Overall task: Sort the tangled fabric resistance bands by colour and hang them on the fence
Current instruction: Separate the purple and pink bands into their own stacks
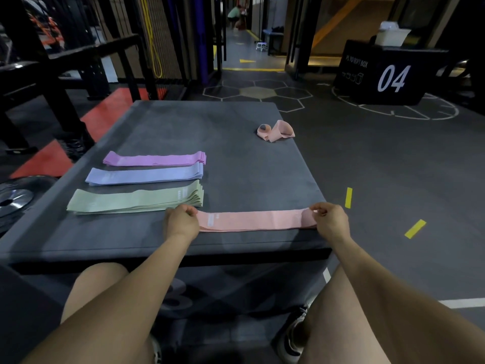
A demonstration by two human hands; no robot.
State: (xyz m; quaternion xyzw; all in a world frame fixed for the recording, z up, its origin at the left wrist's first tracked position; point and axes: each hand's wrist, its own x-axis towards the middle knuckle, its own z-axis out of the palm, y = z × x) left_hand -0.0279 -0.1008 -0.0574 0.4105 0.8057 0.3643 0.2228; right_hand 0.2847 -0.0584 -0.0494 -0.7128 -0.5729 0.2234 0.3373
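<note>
I take the dark grey table (236,158) as my landmark. At its near edge, my left hand (181,222) and my right hand (331,221) each have curled fingers pinching one end of a pink band (256,220), pulled out flat along that edge on the right half of the table.

Just beyond the left hand, on the table's left half, three sorted stacks lie side by side: the green stack (136,199) nearest, the blue stack (145,176) behind it, the purple stack (154,158) farthest. Each looks neatly flattened. Towards the table's far right corner sits a crumpled pink bundle (275,131), still twisted up; I cannot tell how many bands are in it.

My reading: sorting is nearly finished. Three colours are laid out, the pink row is being started, and the bundle remains to untangle. Nothing has been hung yet, so that whole part is left.

Left of the table, on the floor, lies a weight plate (15,199), and beyond it stands a black steel rack (78,61). Past the table's far left corner is a black mesh fence (162,48), probably the hanging place, with a yellow cord (153,40) on it. Far right of the table stands a black plyo box (385,74) marked 04. The rack and plate crowd the left route to the fence.
</note>
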